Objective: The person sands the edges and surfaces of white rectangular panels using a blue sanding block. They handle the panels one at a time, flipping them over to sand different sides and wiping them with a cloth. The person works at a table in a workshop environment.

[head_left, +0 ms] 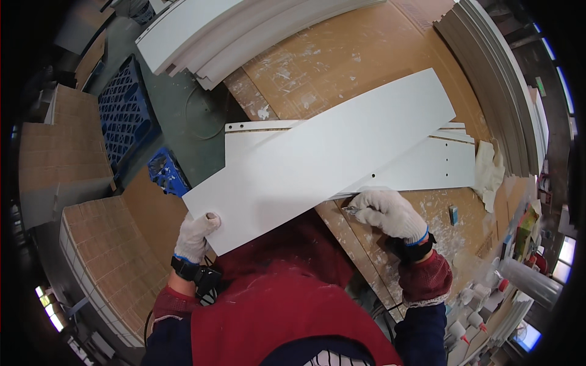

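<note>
A long white board (pixel 317 155) lies slantwise over other white panels (pixel 421 165) on the cardboard-covered table. Its near left end juts out past the table edge, in front of my red apron. My left hand (pixel 196 235), in a white knit glove, grips that end with the thumb on top; the fingers beneath are hidden. Below the board's near edge, my gloved right hand (pixel 390 213) is closed round a small shiny blade-like piece (pixel 350 210), too small to name surely. The panels underneath show dark drilled holes along their edges.
White panels (pixel 201 30) are stacked at the far left of the table, and a tall panel stack (pixel 500 79) lines its right side. A small blue block (pixel 453 215) and a pale cloth (pixel 488 174) lie at right. Left are a blue pallet (pixel 125 110) and carton stacks (pixel 116 262).
</note>
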